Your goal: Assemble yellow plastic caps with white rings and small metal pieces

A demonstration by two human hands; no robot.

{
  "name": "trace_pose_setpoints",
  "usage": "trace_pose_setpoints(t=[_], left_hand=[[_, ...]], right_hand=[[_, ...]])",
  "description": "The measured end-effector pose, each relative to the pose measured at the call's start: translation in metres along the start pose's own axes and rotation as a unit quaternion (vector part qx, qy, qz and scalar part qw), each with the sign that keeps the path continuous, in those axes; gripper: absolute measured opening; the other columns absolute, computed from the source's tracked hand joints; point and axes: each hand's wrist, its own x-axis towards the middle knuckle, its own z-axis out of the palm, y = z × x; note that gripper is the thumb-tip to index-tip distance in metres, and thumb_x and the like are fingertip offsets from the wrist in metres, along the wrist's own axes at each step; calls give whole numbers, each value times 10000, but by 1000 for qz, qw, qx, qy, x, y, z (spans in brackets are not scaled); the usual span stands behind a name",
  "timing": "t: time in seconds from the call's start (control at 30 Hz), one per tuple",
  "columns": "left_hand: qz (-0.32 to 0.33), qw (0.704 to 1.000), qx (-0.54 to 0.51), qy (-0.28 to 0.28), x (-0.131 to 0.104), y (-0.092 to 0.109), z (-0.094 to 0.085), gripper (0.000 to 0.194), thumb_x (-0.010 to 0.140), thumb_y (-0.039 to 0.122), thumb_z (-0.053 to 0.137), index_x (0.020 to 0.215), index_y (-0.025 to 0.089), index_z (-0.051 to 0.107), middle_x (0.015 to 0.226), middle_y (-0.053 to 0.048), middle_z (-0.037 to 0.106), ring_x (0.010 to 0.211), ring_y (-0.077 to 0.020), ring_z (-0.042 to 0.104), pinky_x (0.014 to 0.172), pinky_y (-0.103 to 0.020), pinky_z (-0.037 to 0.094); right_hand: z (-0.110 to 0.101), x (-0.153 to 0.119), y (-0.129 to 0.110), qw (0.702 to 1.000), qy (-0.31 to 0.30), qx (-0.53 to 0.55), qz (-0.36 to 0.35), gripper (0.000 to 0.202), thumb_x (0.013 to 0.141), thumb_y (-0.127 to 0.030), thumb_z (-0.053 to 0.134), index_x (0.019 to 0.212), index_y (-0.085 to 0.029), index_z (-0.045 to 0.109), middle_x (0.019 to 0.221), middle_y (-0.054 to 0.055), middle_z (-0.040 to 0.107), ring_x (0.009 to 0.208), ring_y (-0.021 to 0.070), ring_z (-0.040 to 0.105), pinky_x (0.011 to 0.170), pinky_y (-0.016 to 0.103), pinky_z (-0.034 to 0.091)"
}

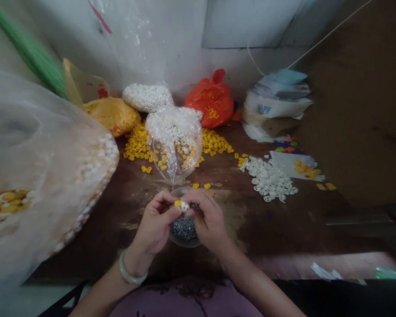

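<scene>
Over a round bowl of small dark pieces [185, 229], both hands meet at a small yellow and white piece [181, 205]. My left hand [156, 222] pinches its yellow side between thumb and fingers. On the white side, my right hand [208, 218] grips with thumb and bent fingers. Just beyond the bowl lie a few loose yellow pieces [207, 186]. Farther back, a clear bag with white pieces [174, 132] rests on a pile of yellow pieces [137, 143].
A large clear bag [46, 176] of white and yellow pieces fills the left. White pieces [269, 178] are heaped at the right. Along the wall stand a yellow bag [114, 115], a red bag [211, 99] and a stack of papers and bags [275, 103] on the dark table [284, 229].
</scene>
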Motion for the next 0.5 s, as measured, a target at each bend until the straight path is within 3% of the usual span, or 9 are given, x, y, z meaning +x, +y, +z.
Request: trace_pose_setpoints(t=[0.13,0.27,0.37,0.5], left_hand=[[41,998,25,28,0,1,2,350,486,261,924,681,157,652,622,34,649,588,-67,566,582,-161,447],[-37,999,-22,-11,2,0,3,351,488,286,924,660,154,649,569,33,615,522,-62,526,521,-162,421],[-77,995,-64,-12,3,-1,5,364,468,286,932,655,155,648,553,42,601,502,-51,513,504,-149,407],[-47,997,-61,12,5,0,5,369,465,288,932,658,157,647,558,36,616,505,-55,515,507,-155,413]], right_hand=[[2,0,2,999,17,-18,-39,145,976,-188,456,1019,-230,587,932,43,619,866,177,605,760,302,520],[3,-1,3,994,9,-63,-92,250,933,-67,451,1069,-237,574,957,46,605,878,165,596,776,291,518],[6,-1,3,996,23,-50,-68,264,910,-53,446,1052,-239,571,944,43,596,871,172,592,768,298,521],[6,1,8,996,17,-67,-57,235,921,-78,463,1062,-226,581,970,58,604,899,182,593,788,303,521]])
